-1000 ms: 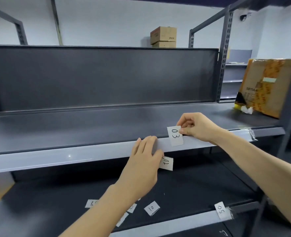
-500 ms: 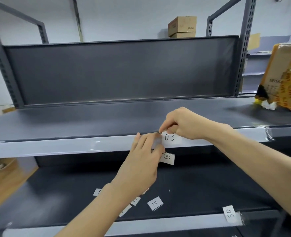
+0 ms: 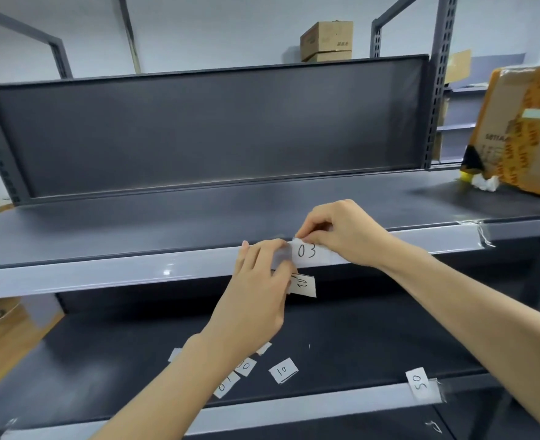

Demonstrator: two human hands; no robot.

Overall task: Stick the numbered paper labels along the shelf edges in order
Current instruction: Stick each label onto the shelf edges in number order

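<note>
Grey metal shelving (image 3: 199, 128) fills the view against a pale wall, with two shelves in sight: the upper shelf (image 3: 135, 227) and the lower shelf (image 3: 357, 338), each fronted by a light edge strip (image 3: 103, 276). One taped parcel (image 3: 522, 128) stands at the right end of the upper shelf, and two cardboard boxes (image 3: 326, 39) sit stacked behind the back panel.

Two bare hands work at the upper strip. A second ago the right hand (image 3: 345, 233) held label 03 (image 3: 306, 250) hanging upright by its right side. Now the label lies lengthwise along the strip, much as half a second ago, and the right fingers (image 3: 303, 238) pinch its top left corner. The left hand (image 3: 256, 300) has kept its place just left of the label. Its fingers (image 3: 262, 252) are straight and pressed together against the strip, while its thumb pins a second label (image 3: 303, 285) that sticks out below the edge.

One more label (image 3: 418, 384), reading 50 from this side, is stuck on the lower shelf's edge strip. Five loose labels (image 3: 283, 370) lie on the lower shelf, as before, three of them partly hidden by the left forearm.
</note>
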